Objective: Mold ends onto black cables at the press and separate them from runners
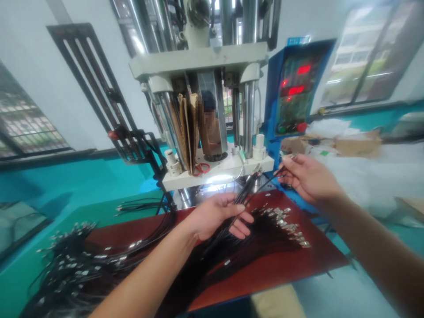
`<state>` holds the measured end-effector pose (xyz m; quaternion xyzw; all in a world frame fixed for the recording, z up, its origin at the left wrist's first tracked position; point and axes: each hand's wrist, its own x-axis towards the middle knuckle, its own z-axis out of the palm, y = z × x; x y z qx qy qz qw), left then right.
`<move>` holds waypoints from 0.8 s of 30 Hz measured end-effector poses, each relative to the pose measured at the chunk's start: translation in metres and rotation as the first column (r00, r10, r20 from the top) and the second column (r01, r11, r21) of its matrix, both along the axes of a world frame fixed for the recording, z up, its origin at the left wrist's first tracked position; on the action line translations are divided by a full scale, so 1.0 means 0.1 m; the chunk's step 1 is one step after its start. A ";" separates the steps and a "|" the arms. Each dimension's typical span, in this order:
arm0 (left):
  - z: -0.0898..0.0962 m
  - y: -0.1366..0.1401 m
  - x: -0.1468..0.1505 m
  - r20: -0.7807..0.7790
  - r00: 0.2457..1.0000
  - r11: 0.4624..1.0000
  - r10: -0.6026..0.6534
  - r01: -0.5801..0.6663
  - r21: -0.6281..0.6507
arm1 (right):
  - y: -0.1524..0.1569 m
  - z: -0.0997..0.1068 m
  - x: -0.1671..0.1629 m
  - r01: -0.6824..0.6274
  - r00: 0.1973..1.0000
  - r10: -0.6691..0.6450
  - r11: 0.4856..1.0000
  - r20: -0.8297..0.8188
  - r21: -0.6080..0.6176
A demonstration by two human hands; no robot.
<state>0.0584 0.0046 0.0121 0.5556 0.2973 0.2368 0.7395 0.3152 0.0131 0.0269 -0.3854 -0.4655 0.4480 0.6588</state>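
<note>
A small bundle of black cables [244, 190] with metal ends lies across my left hand [220, 216], held under the thumb while the other fingers curl loosely. Up and to the right, my right hand [304, 176] pinches one black cable [273, 176] close to its end, drawn apart from the bundle. The connector at that end is small and partly covered by my fingers. Below both hands, a large heap of black cables [261, 234] with silvery connectors [285, 221] rests on the dark red board [318, 260].
Ahead stands a press machine [198, 62] with steel columns, cardboard strips [188, 132] and red-handled scissors [201, 169] on its base. A blue control box [294, 88] with red displays is at the right. More cables [73, 260] spread over the green surface [20, 274] at the left.
</note>
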 end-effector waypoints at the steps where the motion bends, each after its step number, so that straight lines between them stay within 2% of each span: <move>1: 0.00 0.00 0.00 0.007 1.000 1.000 0.004 -0.004 -0.014 | 0.01 0.00 0.00 -0.005 1.000 0.005 1.000 0.005 -0.012; 3: 0.00 0.00 -0.01 0.027 0.999 0.999 0.022 -0.021 -0.040 | 0.01 -0.01 0.01 -0.049 0.999 0.050 0.997 0.013 -0.056; 5: 0.01 0.00 -0.02 0.048 0.998 0.996 0.038 -0.034 -0.088 | -0.01 -0.03 0.00 -0.175 0.984 0.178 0.973 0.007 -0.151; 7: 0.00 -0.01 -0.03 0.079 0.997 0.985 0.024 -0.010 -0.171 | -0.05 -0.10 -0.09 -0.330 0.942 0.336 0.907 -0.024 -0.261; 9: -0.05 -0.06 -0.03 0.129 0.992 0.963 -0.004 0.039 -0.266 | -0.09 -0.21 -0.24 -0.409 0.907 0.420 0.854 -0.037 -0.321; 12: -0.23 -0.21 0.00 0.199 0.980 0.935 -0.009 0.079 -0.347 | -0.14 -0.47 -0.53 -0.360 0.920 0.390 0.880 0.039 -0.310; 15: -0.46 -0.41 0.02 0.230 0.967 0.926 0.112 -0.017 -0.378 | -0.13 -0.74 -0.72 -0.305 0.926 0.355 0.905 0.132 -0.297; 18: -0.64 -0.58 0.01 0.251 0.937 0.895 0.244 -0.118 -0.430 | -0.09 -0.91 -0.77 -0.279 0.943 0.318 0.918 0.103 -0.282; 21: -0.72 -0.66 0.01 0.216 0.952 0.891 0.219 -0.105 -0.441 | -0.09 -0.98 -0.83 -0.162 0.963 0.196 0.970 0.186 -0.180; 24: -0.74 -0.66 0.07 0.159 0.973 0.904 0.165 -0.084 -0.420 | -0.19 -1.01 -0.94 -0.140 0.898 0.163 0.986 0.408 -0.085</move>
